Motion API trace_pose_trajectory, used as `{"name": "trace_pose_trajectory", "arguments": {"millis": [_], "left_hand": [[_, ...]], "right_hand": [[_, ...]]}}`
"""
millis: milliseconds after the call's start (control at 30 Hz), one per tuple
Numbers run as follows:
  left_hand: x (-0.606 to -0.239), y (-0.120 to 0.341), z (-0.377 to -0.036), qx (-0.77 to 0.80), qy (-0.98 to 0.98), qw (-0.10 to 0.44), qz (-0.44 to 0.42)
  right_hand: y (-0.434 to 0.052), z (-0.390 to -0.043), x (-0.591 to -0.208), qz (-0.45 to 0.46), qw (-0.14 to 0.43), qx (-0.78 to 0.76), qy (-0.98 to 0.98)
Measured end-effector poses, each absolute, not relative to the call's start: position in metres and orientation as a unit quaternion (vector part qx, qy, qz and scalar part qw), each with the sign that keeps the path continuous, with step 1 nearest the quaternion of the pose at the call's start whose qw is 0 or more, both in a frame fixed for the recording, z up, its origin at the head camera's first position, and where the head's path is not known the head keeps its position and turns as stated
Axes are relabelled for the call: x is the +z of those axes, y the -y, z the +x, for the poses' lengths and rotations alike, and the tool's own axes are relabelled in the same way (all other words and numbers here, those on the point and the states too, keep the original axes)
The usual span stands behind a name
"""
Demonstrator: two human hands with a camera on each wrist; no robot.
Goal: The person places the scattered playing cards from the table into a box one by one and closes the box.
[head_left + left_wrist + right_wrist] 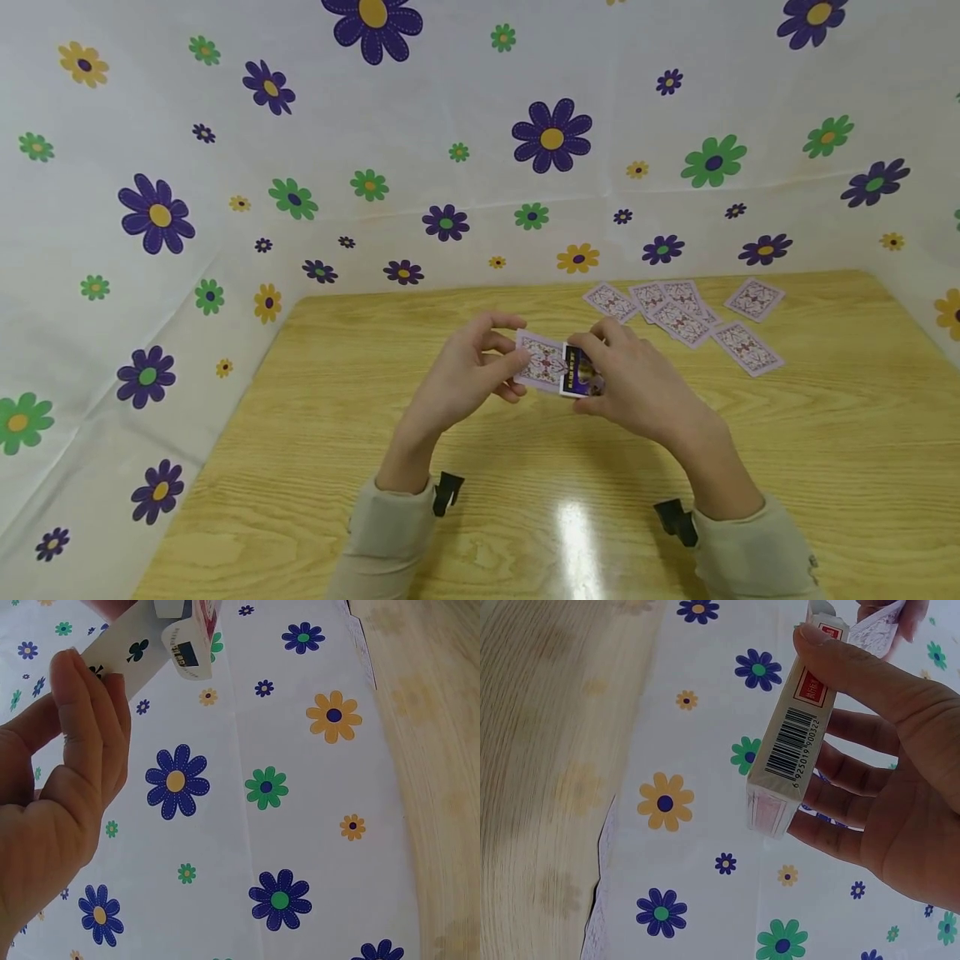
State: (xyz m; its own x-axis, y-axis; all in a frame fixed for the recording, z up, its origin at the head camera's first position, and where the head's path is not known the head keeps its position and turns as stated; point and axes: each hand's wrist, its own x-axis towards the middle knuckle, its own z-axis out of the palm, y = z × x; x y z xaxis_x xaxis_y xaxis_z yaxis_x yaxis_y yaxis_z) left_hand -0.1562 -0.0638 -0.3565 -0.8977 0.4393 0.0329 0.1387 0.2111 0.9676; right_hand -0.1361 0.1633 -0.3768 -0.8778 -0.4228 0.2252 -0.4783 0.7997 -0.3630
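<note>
Over the middle of the wooden table my left hand pinches a playing card by its left end, purple patterned back up. In the left wrist view that card shows a clubs face between the fingers. My right hand grips a small card box by its sides, with the card's right end at the box's open mouth. The right wrist view shows the box with a barcode and red label, thumb on one side and fingers on the other.
Several face-down cards lie spread at the back right of the table. White cloth with purple, green and yellow flowers walls in the back and both sides. A glare spot lies on the near table edge.
</note>
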Motion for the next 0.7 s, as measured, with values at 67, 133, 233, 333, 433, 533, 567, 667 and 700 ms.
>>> {"name": "trace_pose_trajectory", "arguments": {"millis": [67,133,233,333,433,533,567,667,700], "left_hand": [[-0.357,0.063,-0.156,0.608,-0.762,0.125,0.185],[-0.357,0.062,-0.157,0.619,-0.755,0.123,0.18],[-0.358,0.061,-0.157,0.625,-0.751,0.12,0.173],[-0.36,0.06,-0.157,0.624,-0.753,0.116,0.172],[-0.363,0.059,-0.158,0.621,-0.755,0.115,0.176],[-0.365,0.057,-0.158,0.62,-0.756,0.117,0.176],[-0.366,0.056,-0.159,0.62,-0.755,0.118,0.176],[-0.367,0.055,-0.158,0.619,-0.756,0.12,0.173],[-0.367,0.054,-0.158,0.617,-0.758,0.12,0.172]], "right_hand": [[-0.163,-0.136,-0.377,0.237,0.065,0.209,0.946],[-0.163,-0.136,-0.377,0.237,0.065,0.209,0.947],[-0.163,-0.136,-0.377,0.236,0.065,0.21,0.947],[-0.163,-0.136,-0.377,0.234,0.064,0.211,0.947],[-0.163,-0.136,-0.377,0.234,0.063,0.21,0.947],[-0.163,-0.136,-0.377,0.235,0.064,0.206,0.948],[-0.163,-0.136,-0.377,0.236,0.064,0.206,0.947],[-0.163,-0.136,-0.377,0.239,0.066,0.205,0.947],[-0.164,-0.136,-0.377,0.239,0.067,0.205,0.947]]}}
